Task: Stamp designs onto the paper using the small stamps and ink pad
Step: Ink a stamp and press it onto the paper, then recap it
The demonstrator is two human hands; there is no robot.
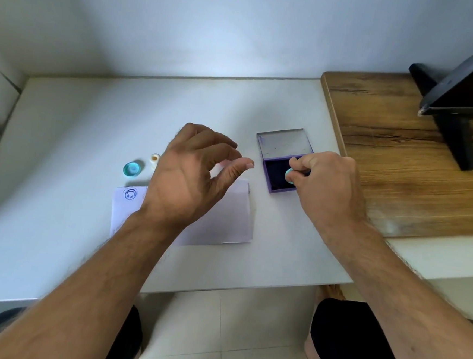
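Observation:
A white sheet of paper (pixel 221 217) lies on the white table, with one blue round stamped mark (pixel 130 194) in its top left corner. To its right a purple ink pad (pixel 276 174) stands with its lid up. My right hand (pixel 325 183) pinches a small teal stamp (pixel 289 174) and holds it on the dark pad. My left hand (pixel 193 173) hovers above the paper's upper middle, fingers curled and apart, holding nothing. Another teal stamp (pixel 132 169) and a small white stamp (pixel 154 160) sit above the paper's left end.
The white table (pixel 63 137) meets a wall at the back. A wooden board (pixel 387 151) lies right of the ink pad, carrying a dark screen on a black stand (pixel 461 112). My knees and a tiled floor show below the front edge.

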